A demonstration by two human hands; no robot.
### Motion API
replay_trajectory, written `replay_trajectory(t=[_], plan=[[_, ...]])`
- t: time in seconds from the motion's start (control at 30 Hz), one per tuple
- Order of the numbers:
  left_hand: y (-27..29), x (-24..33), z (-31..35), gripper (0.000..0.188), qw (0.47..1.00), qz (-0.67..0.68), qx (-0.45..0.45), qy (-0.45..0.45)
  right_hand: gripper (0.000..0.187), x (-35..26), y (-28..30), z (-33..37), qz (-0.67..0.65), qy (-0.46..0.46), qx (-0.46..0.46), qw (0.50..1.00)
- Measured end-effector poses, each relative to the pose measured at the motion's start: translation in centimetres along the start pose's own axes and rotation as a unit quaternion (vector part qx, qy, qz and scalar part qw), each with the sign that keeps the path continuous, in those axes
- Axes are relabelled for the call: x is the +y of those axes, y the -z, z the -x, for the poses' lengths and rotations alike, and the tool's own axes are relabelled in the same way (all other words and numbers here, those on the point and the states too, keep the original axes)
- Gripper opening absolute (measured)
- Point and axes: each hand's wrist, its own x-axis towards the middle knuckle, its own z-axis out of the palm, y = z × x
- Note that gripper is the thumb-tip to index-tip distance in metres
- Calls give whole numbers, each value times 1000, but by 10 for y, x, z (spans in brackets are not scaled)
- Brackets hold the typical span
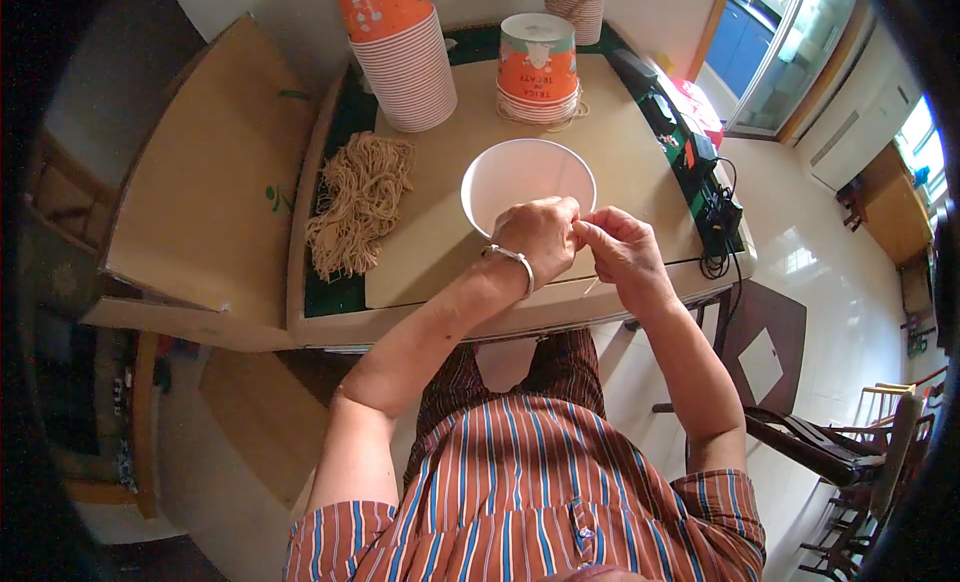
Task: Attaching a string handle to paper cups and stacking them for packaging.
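A white paper bucket [505, 177] stands on the table in front of me, its open mouth facing up. My left hand [540, 240] is closed at the bucket's near rim, and its fingertips meet those of the other hand. What it grips is hidden. My right hand [628, 254] pinches at the rim's right side. A thin pale cord end [592, 284] hangs just below its fingers. To the left lies a loose bundle of beige cords [362, 202].
Behind the bucket stand a tall stack of nested paper buckets [410, 77], a short orange-and-white stack [538, 67] and another stack [575, 7]. Black adapters and cables [715, 207] line the right table edge. A large cardboard box [210, 182] adjoins the left side.
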Motion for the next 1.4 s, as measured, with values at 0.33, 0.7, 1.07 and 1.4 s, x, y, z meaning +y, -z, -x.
replay_trajectory(t=[0.33,0.7,1.07,1.4], plan=[[-5,-3,-1,10,1000,12,12,-15,18,7,1,-4,-22,11,26,999],[1,-2,8,18,986,165,10,23,18,2,7,-5,-117,-43,0,992],[3,-1,8,14,985,161,3,60,21,2,6,-5,-133,-54,6,990],[0,-8,6,13,986,162,7,48,11,3,9,2,-143,-44,-35,988]])
